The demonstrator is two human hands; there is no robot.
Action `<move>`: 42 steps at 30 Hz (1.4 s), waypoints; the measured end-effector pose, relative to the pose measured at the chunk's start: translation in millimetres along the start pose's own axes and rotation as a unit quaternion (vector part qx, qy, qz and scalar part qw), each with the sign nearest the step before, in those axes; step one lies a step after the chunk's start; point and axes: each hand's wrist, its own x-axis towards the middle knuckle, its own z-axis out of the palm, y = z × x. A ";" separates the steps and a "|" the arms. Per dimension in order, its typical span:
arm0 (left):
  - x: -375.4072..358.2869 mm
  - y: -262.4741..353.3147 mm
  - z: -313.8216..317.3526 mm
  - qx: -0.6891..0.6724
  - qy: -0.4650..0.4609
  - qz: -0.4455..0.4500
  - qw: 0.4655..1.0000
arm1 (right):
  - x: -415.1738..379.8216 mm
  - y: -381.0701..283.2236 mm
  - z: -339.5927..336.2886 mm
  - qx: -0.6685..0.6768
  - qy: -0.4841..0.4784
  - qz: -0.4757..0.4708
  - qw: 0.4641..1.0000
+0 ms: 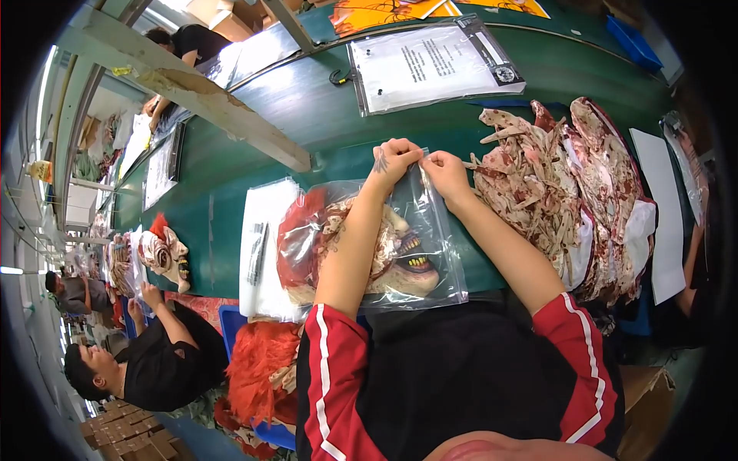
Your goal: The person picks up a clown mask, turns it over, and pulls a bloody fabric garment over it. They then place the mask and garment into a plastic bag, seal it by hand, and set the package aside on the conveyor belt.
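A clear zip bag (450, 246) lies in front of me on the green table, with a clown mask (415, 278) inside. The mask has red hair, bared yellow teeth and a wrinkled pale face. At the bag's far corner, my left hand (394, 164) is closed in a pinch on its edge. Close beside it, my right hand (447, 175) pinches the same edge. My left forearm hides part of the mask. To the right lies a heap of blood-stained patterned gloves and cloth (530, 184).
White flat bags (257, 246) are stacked left of the filled bag. More red-haired masks (261, 365) fill a blue bin near my left side. A printed plastic bag with a hook (430, 65) lies farther back. A metal post (200, 92) crosses the table; a co-worker (146, 353) sits left.
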 end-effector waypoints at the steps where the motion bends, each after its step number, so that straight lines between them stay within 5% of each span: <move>1: 0.4 1.2 0.9 0.017 0.003 0.029 0.999 | -0.7 2.1 0.3 -0.008 0.018 -0.028 0.999; 7: 2.0 -5.5 1.6 0.033 0.004 0.067 0.997 | -6.0 -7.8 4.2 0.104 0.032 -0.003 0.994; 18: 2.8 -11.0 4.1 0.061 0.036 0.033 0.997 | 3.0 -0.3 4.5 0.090 0.003 -0.005 0.996; 32: 5.3 -12.4 6.1 0.108 0.055 0.024 0.992 | -25.3 20.1 -9.5 -0.108 -0.013 -0.040 0.993; 42: 10.4 -23.7 8.4 0.067 0.080 0.034 0.994 | -105.8 23.9 -27.2 -0.108 -0.027 -0.071 0.991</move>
